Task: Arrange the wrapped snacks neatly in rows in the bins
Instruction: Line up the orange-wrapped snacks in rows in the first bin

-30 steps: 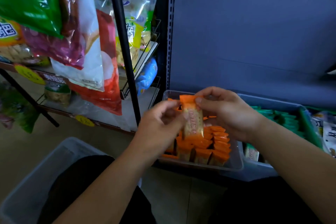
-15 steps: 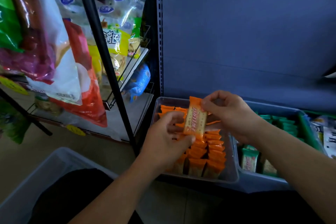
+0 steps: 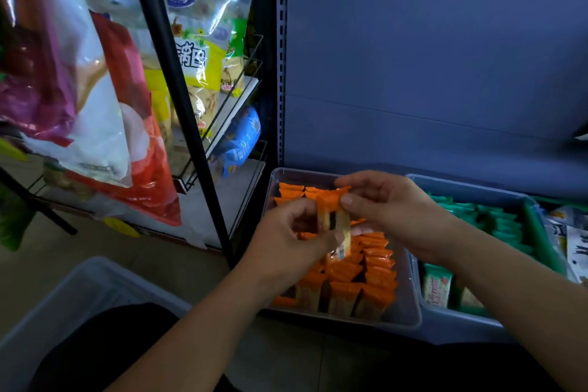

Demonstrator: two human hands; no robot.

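An orange wrapped snack [image 3: 334,226] is held upright, edge-on, above a clear bin [image 3: 404,312] on the bottom shelf. My left hand [image 3: 286,248] pinches its lower end and my right hand [image 3: 391,210] pinches its top. Below them the bin holds several orange wrapped snacks [image 3: 362,283] standing in rows, partly hidden by my hands. To the right, a blue-grey bin [image 3: 458,187] holds green wrapped snacks [image 3: 502,223] in rows.
A black wire rack [image 3: 178,98] with hanging snack bags [image 3: 105,105] stands at left. An empty grey tub [image 3: 79,289] sits on the floor at lower left. A dark shelf back panel [image 3: 429,57] rises behind the bins. More packets [image 3: 572,242] lie at far right.
The held snack has turned from face-on to edge-on between my hands and sits slightly lower over the bin. The view has shifted a little to the right.
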